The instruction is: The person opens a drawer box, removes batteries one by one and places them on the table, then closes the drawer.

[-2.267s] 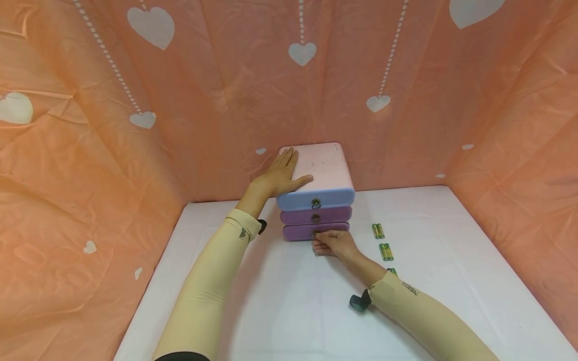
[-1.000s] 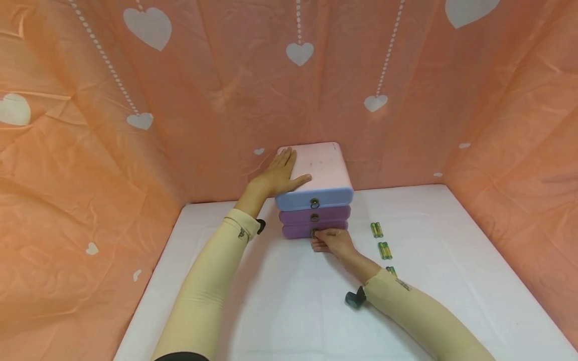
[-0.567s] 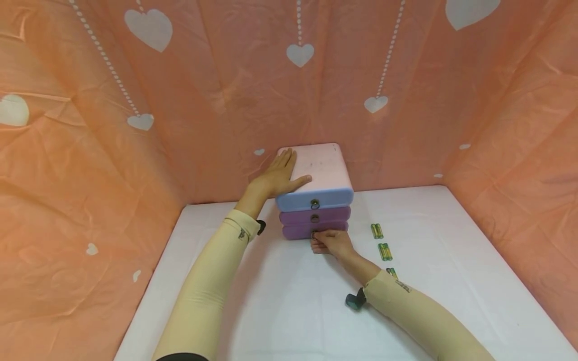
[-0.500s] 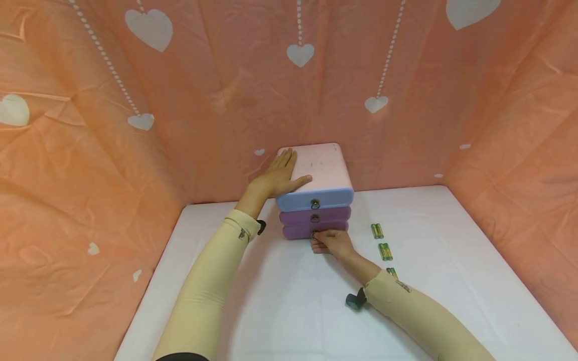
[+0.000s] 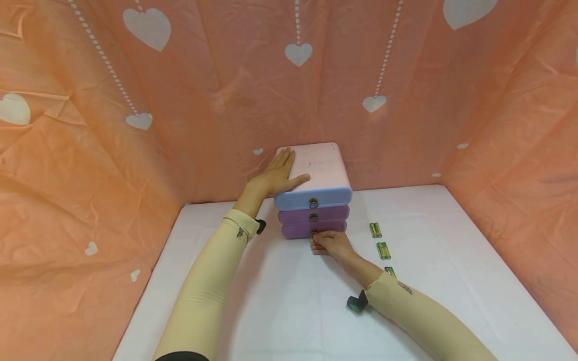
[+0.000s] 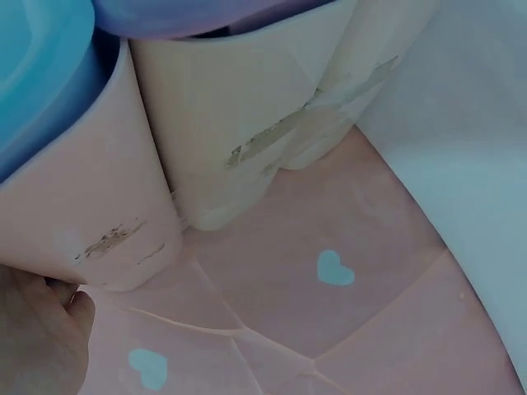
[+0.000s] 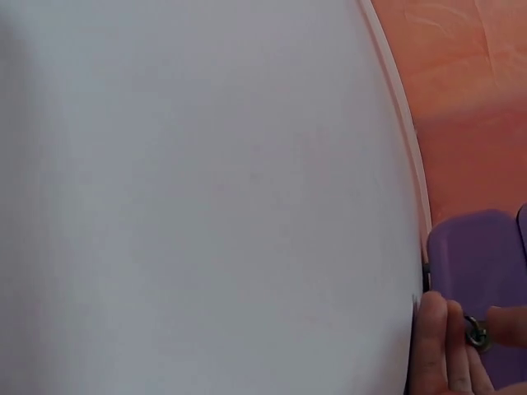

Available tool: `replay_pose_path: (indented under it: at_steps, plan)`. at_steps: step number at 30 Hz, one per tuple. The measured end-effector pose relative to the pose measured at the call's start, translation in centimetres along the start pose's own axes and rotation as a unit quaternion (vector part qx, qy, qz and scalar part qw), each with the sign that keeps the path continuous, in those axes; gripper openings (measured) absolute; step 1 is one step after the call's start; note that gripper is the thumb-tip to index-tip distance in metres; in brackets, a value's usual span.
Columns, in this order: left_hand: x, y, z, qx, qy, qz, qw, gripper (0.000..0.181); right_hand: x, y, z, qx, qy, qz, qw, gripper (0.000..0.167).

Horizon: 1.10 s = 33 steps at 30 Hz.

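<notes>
A small drawer cabinet with a pale pink top (image 5: 320,163) stands at the back of the table. My left hand (image 5: 276,176) lies spread on its top left edge, thumb pointing right. Below are a light blue top drawer (image 5: 293,200), a purple middle drawer (image 5: 293,217) and a purple bottom drawer (image 5: 295,231). Each front has a metal knob with a ring. At the bottom drawer, my right hand (image 5: 334,244) pinches the ring pull (image 7: 476,333) between thumb and fingers. In the left wrist view, the cabinet's scuffed side (image 6: 90,197) shows beside the left hand's fingers.
Right of the cabinet, green-and-yellow batteries lie in pairs on the white table (image 5: 280,311): a far pair (image 5: 376,230), a middle pair (image 5: 383,250) and a near pair (image 5: 390,272) partly behind the right sleeve. An orange heart-patterned cloth (image 5: 226,100) walls the back and sides.
The bottom drawer's front appears slightly further in than in the oldest frame. Both hands keep their places, the left on the cabinet top and the right at the ring pull.
</notes>
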<state>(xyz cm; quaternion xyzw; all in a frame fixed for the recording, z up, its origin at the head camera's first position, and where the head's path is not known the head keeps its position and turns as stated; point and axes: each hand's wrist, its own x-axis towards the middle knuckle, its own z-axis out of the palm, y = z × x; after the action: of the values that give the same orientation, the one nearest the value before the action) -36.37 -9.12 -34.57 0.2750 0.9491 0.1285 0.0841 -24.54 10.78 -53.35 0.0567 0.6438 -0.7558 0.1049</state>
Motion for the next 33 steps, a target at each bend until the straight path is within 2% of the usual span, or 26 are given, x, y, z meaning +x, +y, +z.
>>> replay_pose_path:
  at_steps: [10, 17, 23, 28, 33]
  plan:
    - [-0.1, -0.4, -0.2, -0.019, 0.002, 0.003, 0.9998, 0.105, -0.7, -0.4, -0.3, -0.032, 0.004, -0.003, 0.9995, 0.036]
    - [-0.6, -0.9, -0.5, -0.027, 0.01, 0.004, 0.9996, 0.103, -1.2, -0.8, -0.6, -0.067, -0.009, 0.0, 0.9977, 0.039]
    - [-1.0, -1.3, -0.3, -0.013, 0.036, 0.011, 0.9992, 0.098, -2.7, -2.4, -1.5, -0.153, -0.023, -0.021, 0.9877, 0.043]
    - [-1.9, -1.2, -0.3, -0.011, 0.054, 0.022, 0.9982, 0.092, -3.8, -3.6, -2.5, -0.184, -0.022, -0.049, 0.9814, 0.039]
    - [-3.2, -2.0, 0.1, -0.025, 0.076, 0.025, 0.9965, 0.091, -4.8, -5.0, -3.9, -0.252, -0.005, -0.102, 0.9624, 0.037]
